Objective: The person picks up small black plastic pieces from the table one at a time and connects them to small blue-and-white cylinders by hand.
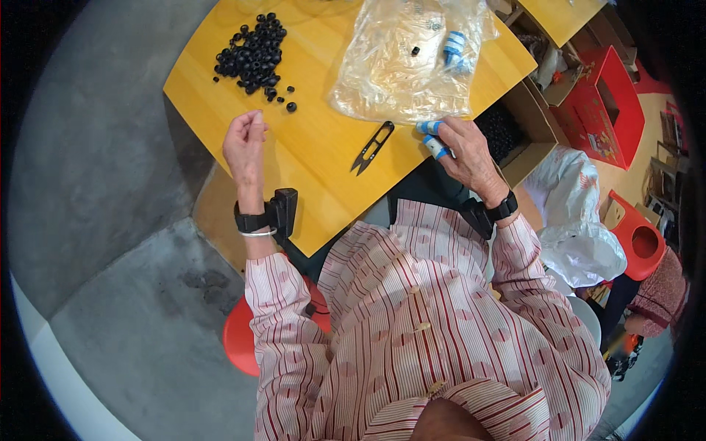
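My left hand (246,143) is over the left part of the yellow table (316,162), just in front of a pile of black beads (254,59). Its fingers are bent together in a pinch; whatever lies between them is too small to make out. At the table's right edge my right hand (471,156) has thumb and forefinger slightly apart, both tips wrapped in blue-and-white bands (437,148). I see nothing between them. Black thread snips (373,147) lie on the table to the left of that hand, apart from it.
A clear plastic bag (401,81) lies at the far side, with blue-and-white striped pieces (454,48) and one black bead (415,51) on it. By the right edge stands a cardboard box (533,132) with black beads. Beyond are a red box (599,106) and a white sack (581,228).
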`<state>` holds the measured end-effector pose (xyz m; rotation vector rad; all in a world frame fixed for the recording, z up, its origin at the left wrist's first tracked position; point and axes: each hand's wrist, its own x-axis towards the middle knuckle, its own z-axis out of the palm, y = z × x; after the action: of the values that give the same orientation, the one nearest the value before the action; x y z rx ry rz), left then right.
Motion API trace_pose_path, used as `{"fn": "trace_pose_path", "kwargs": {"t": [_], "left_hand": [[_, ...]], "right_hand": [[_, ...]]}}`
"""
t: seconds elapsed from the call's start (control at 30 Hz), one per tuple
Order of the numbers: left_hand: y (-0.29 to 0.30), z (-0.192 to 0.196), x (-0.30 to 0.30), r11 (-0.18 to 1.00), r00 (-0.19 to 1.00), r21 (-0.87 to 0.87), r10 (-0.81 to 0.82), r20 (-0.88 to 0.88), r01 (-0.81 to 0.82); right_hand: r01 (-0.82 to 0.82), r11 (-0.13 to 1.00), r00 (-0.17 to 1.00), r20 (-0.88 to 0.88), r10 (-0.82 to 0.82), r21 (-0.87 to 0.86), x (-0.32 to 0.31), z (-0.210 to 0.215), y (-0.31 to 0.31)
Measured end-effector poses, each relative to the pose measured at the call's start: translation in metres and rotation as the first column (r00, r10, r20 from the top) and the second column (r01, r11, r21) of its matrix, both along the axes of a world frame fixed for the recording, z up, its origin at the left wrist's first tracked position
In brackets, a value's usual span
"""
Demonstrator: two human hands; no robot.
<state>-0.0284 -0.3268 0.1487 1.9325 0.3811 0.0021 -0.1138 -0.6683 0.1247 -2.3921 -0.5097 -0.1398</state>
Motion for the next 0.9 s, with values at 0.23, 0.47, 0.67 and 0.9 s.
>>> {"fn": "trace_pose_path", "kwargs": {"t": [0.23,0.47,0.67,0.9], "left_hand": [[-0.033,-0.012,-0.004,0.927,0.977,0.335,-0.201,0.063,0.169],[-0.042,-0.022,0.001,0.818,0.956,0.546,-0.277,0.096,0.182],[-0.040,-0.033,0.000,0.771,0.915,0.610,-0.360,0.184,0.180],[-0.041,-0.023,-0.035,0.986,0.986,-0.020,-0.165,0.019,0.165]], "right_hand": [[0.019,0.997,1.000,-0.021,-0.020,-0.079,0.000,0.005,0.005],[0.036,0.993,0.999,0.012,-0.035,-0.113,-0.001,0.002,0.007],[0.055,0.991,0.998,0.015,-0.054,-0.125,-0.004,0.007,0.009],[0.016,0.999,0.999,0.031,-0.015,-0.044,-0.001,-0.009,0.004]]}}
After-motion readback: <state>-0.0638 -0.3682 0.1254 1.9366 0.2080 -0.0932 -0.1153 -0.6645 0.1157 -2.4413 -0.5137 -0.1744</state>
